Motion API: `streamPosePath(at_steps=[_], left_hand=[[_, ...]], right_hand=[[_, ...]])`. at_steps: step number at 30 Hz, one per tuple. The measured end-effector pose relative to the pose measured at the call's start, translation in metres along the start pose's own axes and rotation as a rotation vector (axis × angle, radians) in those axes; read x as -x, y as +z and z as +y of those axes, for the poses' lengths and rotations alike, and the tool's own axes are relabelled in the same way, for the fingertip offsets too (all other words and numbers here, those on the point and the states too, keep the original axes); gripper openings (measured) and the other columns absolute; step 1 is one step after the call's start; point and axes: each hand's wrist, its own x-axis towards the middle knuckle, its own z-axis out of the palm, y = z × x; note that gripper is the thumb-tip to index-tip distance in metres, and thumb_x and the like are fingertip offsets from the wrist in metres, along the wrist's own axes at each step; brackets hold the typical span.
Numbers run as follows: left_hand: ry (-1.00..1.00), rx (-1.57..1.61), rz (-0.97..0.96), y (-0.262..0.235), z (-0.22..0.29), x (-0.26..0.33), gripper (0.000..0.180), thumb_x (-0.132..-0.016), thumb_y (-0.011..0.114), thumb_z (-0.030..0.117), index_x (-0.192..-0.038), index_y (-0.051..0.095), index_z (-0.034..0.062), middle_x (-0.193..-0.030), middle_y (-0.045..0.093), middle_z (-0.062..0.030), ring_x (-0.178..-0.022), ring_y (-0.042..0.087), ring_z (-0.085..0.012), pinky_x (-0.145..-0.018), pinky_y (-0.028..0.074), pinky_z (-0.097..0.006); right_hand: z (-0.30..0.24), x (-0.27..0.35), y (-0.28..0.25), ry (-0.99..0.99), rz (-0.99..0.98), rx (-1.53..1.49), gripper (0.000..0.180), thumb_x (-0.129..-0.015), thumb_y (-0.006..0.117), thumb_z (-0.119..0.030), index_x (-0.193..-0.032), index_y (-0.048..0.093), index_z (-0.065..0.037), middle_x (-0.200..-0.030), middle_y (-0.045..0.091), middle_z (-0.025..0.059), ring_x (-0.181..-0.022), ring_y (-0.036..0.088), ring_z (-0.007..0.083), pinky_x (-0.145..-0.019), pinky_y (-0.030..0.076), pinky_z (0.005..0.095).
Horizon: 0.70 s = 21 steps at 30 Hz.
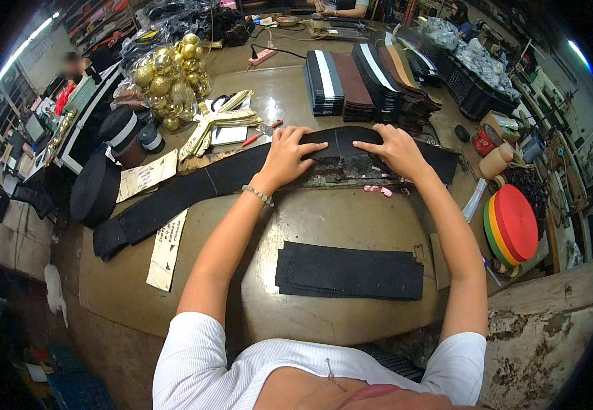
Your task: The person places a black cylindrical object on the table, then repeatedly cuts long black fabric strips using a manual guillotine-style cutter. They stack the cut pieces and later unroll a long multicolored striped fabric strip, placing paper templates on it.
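Note:
A long black fabric strip point(238, 167) lies in an arc across the table, with thin pale lines marked across it. My left hand point(288, 154) rests on its far middle part, fingers stretched out and thumb apart. To the right, my right hand point(397, 152) lies on the same strip, its fingers also spread. One pale line runs between the two thumbs. Nearer to me sits a neat stack of black fabric pieces point(351, 272). Small pink scraps point(385, 191) lie by a dark worn board point(351, 171) under the strip.
Cardboard templates point(168, 251) and black rolls point(96, 190) are at left. Behind them are golden balls point(167, 78) in plastic. Striped strip stacks point(358, 82) stand at the back, near a pink power strip point(262, 57). A red-yellow-green roll point(517, 222) is at right. Other people sit farther off.

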Motion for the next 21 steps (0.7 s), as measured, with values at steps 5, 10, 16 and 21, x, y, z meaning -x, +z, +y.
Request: streamPosePath(at_steps=[5, 10, 16, 21], left_hand=[[0.049, -0.066, 0.061, 0.004, -0.003, 0.001, 0.049, -0.070, 0.080, 0.015, -0.116, 0.073, 0.0290, -0.124, 0.058, -0.0045, -0.115, 0.049, -0.0248, -0.098, 0.034, -0.041], [0.056, -0.092, 0.017, 0.006, -0.001, 0.002, 0.050, -0.071, 0.079, 0.015, -0.119, 0.072, 0.0302, -0.124, 0.057, -0.0046, -0.116, 0.049, -0.0252, -0.098, 0.034, -0.042], [0.066, -0.118, -0.013, 0.004, -0.001, 0.003, 0.051, -0.073, 0.078, 0.015, -0.120, 0.071, 0.0316, -0.125, 0.056, -0.0045, -0.116, 0.049, -0.0252, -0.097, 0.035, -0.041], [0.048, -0.098, -0.067, 0.005, -0.002, 0.004, 0.059, -0.073, 0.077, 0.011, -0.126, 0.067, 0.0344, -0.130, 0.054, -0.0055, -0.119, 0.047, -0.0276, -0.100, 0.034, -0.044]], right_hand=[[0.000, 0.002, 0.003, 0.005, -0.010, 0.010, 0.061, -0.082, 0.060, -0.006, -0.131, 0.060, -0.043, -0.116, 0.057, 0.0119, -0.099, 0.059, 0.0256, -0.079, 0.050, 0.0371], [-0.002, 0.005, 0.007, -0.002, -0.039, 0.060, 0.057, -0.087, 0.054, -0.008, -0.130, 0.060, -0.046, -0.116, 0.057, 0.0103, -0.099, 0.060, 0.0240, -0.078, 0.050, 0.0352], [-0.003, 0.009, 0.012, -0.035, -0.035, 0.080, 0.060, -0.086, 0.055, -0.008, -0.133, 0.057, -0.046, -0.116, 0.056, 0.0106, -0.096, 0.059, 0.0237, -0.078, 0.049, 0.0348], [-0.006, 0.012, 0.013, -0.039, -0.043, 0.102, 0.061, -0.086, 0.055, -0.008, -0.134, 0.056, -0.046, -0.115, 0.056, 0.0094, -0.094, 0.059, 0.0223, -0.076, 0.049, 0.0344]])
